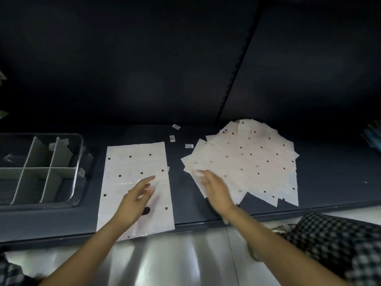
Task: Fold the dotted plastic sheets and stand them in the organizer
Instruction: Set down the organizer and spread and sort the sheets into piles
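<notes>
Left hand (137,198) fingers spread loosely over flat dotted sheet (135,162), right hand (214,188) pinching edge of sheet pile (251,159).

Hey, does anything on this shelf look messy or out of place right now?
Yes. The pile of dotted sheets on the right is fanned out crookedly, corners pointing every way. Three small barcode labels lie loose on the dark shelf behind it. The single sheet lies flat and fairly straight.

2 hands (136,200), 3 labels (176,126), 1 organizer (78,153)
</notes>
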Demonstrator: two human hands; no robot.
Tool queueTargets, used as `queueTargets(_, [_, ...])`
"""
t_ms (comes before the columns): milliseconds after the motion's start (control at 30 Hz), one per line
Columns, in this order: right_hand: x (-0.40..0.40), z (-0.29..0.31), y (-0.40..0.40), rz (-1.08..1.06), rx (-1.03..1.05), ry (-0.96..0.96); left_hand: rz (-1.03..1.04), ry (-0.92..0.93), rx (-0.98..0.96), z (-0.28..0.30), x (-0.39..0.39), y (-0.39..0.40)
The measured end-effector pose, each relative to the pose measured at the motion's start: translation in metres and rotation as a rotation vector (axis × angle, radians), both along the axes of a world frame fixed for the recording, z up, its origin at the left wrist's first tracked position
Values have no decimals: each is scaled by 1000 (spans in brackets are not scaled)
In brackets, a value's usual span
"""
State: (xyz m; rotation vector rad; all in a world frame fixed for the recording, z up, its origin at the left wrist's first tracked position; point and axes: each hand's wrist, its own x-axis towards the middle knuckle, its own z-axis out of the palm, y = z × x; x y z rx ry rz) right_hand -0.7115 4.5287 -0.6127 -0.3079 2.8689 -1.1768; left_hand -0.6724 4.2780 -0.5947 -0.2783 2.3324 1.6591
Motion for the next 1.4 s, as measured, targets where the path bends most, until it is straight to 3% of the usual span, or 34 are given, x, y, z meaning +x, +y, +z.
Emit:
queueTargets(167, [35,-4,-62,433,20,-23,17,-251,314,7,-8,7])
queueTargets(300, [41,-9,-70,610,84,30,123,-226,242,-9,-6,4])
queueTargets(367, [27,-10,-57,481,62,7,219,-142,102,-17,-6,-2])
queueTargets(467, [-7,-12,-8,-15,-4,-9,253,-54,-142,-24,-8,-23])
queueTargets(600, [-33,-25,88,-427,312,-85,319,-2,-326,-36,-8,-54])
queueTargets(667, [-31,-36,123,-499,387,-189,335,-3,-379,-43,-7,-66])
queueTargets(733, [-26,-46,140,-544,309,-227,331,25,-453,-48,-5,-73])
queueTargets(867, [-26,-48,142,-720,146,-119,254,70,-686,-51,1,-76])
queueTargets(1033, [-27,-40,136,-770,69,-81,-151,219,-933,-57,11,-70])
queueTargets(1167, [-23,-36,112,-618,-42,5,-317,62,-860,-57,12,-56])
queueTargets(1233, [-20,-33,87,-513,-94,26,-309,82,-800,-52,12,-48])
queueTargets(1333, [-12,-27,39,-321,-156,14,-223,174,-567,-36,9,-28])
queueTargets(1400, [-5,-24,6,-184,-181,-5,-117,111,-311,-21,7,-9])
